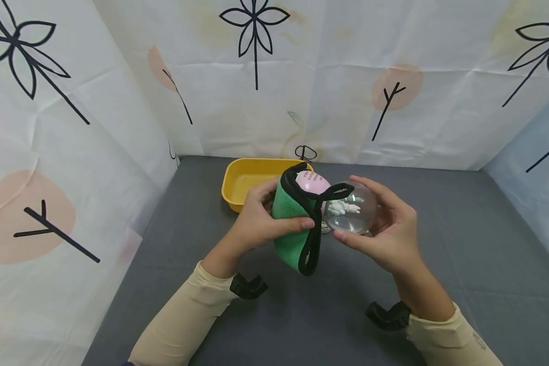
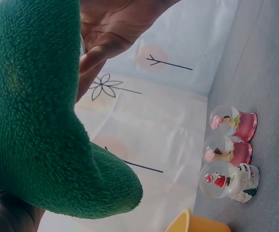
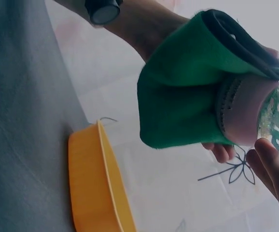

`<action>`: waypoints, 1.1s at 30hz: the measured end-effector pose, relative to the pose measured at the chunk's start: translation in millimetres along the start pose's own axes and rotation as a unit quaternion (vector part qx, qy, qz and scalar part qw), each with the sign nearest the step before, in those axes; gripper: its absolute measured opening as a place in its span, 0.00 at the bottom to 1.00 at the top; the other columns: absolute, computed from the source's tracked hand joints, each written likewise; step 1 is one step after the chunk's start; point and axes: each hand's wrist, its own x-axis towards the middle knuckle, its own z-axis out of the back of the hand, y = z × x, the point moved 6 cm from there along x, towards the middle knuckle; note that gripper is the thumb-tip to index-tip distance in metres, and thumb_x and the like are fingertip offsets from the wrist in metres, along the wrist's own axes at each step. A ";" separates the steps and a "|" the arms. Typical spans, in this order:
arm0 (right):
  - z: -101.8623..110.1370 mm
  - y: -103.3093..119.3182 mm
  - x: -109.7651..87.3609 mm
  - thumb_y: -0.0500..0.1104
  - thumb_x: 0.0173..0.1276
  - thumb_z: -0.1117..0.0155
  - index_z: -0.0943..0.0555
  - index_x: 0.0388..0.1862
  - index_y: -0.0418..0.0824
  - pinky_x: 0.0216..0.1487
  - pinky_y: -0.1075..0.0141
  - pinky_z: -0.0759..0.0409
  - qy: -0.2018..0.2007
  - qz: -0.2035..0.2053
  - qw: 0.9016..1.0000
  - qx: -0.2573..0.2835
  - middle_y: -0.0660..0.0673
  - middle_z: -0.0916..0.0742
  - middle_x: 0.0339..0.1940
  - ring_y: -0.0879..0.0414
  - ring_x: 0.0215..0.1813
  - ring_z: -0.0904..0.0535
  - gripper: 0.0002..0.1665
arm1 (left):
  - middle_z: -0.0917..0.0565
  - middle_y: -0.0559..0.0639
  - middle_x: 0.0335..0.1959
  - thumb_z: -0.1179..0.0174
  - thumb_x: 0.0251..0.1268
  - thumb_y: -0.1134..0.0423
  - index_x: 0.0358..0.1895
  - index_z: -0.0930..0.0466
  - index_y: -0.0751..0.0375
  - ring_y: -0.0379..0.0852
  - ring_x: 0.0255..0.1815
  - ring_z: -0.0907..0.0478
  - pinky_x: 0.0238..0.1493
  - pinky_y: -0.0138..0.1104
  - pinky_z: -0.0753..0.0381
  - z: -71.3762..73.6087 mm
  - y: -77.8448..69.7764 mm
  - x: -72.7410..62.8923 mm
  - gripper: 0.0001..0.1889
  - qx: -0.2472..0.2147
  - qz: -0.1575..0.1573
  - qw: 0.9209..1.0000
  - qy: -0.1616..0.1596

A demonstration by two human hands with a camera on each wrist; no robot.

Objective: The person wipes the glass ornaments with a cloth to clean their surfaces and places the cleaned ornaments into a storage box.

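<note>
Right hand (image 1: 395,229) pinches the globe (image 1: 351,209) by its dome, thumb against fingers; left hand (image 1: 258,218) grips the cloth (image 1: 292,201) at its pink base, all held above the table (image 1: 311,320). Smooth glass could slip if that pinch slackens! Beyond: the tub (image 1: 230,195), three more globes (image 2: 242,153) nearby.

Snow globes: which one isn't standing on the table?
The snow globe held by the right hand, its pink base against the green cloth. The other three snow globes stand on the gray table.
</note>
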 end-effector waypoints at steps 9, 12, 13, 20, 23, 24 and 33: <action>-4.1 -5.6 -4.7 0.15 0.48 0.26 0.21 0.63 0.23 0.35 0.65 0.08 -0.034 -0.064 0.997 0.017 0.45 0.10 0.54 0.57 0.45 0.11 0.38 | 0.12 0.53 0.54 0.16 0.50 0.43 0.64 0.18 0.54 0.56 0.50 0.14 0.53 0.45 0.09 -1.4 -1.3 -0.2 0.38 -0.006 -0.012 1.000 -0.004; -3.9 -8.1 -6.4 0.19 0.54 0.27 0.18 0.59 0.29 0.31 0.64 0.09 -0.038 -0.089 0.995 0.016 0.46 0.10 0.50 0.58 0.42 0.12 0.31 | 0.11 0.53 0.54 0.15 0.50 0.45 0.64 0.18 0.54 0.56 0.50 0.14 0.53 0.45 0.09 -2.4 -1.7 -0.1 0.38 -0.005 -0.019 1.000 -0.002; -4.0 -9.2 -6.9 0.21 0.56 0.27 0.18 0.58 0.32 0.29 0.63 0.09 -0.037 -0.100 0.994 0.017 0.46 0.10 0.48 0.58 0.40 0.11 0.29 | 0.11 0.53 0.54 0.15 0.50 0.46 0.64 0.18 0.54 0.56 0.50 0.14 0.53 0.45 0.09 -2.6 -1.6 0.0 0.37 -0.004 -0.021 1.000 -0.001; -3.2 -15.3 -9.5 0.26 0.64 0.34 0.16 0.52 0.38 0.19 0.55 0.13 -0.039 -0.160 0.986 0.032 0.44 0.11 0.37 0.52 0.28 0.10 0.18 | 0.11 0.51 0.54 0.15 0.51 0.48 0.65 0.18 0.51 0.55 0.49 0.14 0.52 0.45 0.09 -4.7 0.9 1.4 0.36 0.004 -0.022 1.000 -0.001; -1.6 -16.1 -10.0 0.28 0.67 0.36 0.15 0.51 0.40 0.18 0.55 0.13 -0.037 -0.187 0.981 0.023 0.44 0.10 0.36 0.50 0.29 0.09 0.15 | 0.11 0.50 0.53 0.15 0.51 0.48 0.64 0.18 0.51 0.54 0.48 0.13 0.51 0.45 0.09 -6.2 2.2 1.7 0.36 0.007 -0.022 1.000 0.002; -1.1 -16.3 -10.1 0.29 0.69 0.37 0.15 0.51 0.41 0.18 0.54 0.13 -0.033 -0.195 0.980 0.019 0.44 0.10 0.36 0.48 0.29 0.09 0.15 | 0.11 0.50 0.53 0.15 0.51 0.48 0.64 0.18 0.50 0.54 0.48 0.13 0.50 0.45 0.09 -6.8 2.6 1.7 0.35 0.007 -0.022 1.000 0.003; -2.9 -21.7 -9.3 0.42 0.76 0.42 0.15 0.53 0.44 0.19 0.55 0.13 0.029 -0.227 0.973 0.014 0.44 0.09 0.33 0.43 0.25 0.10 0.13 | 0.11 0.48 0.53 0.15 0.51 0.48 0.64 0.17 0.48 0.52 0.47 0.14 0.49 0.45 0.09 -5.7 2.5 0.6 0.35 0.032 -0.028 0.999 -0.006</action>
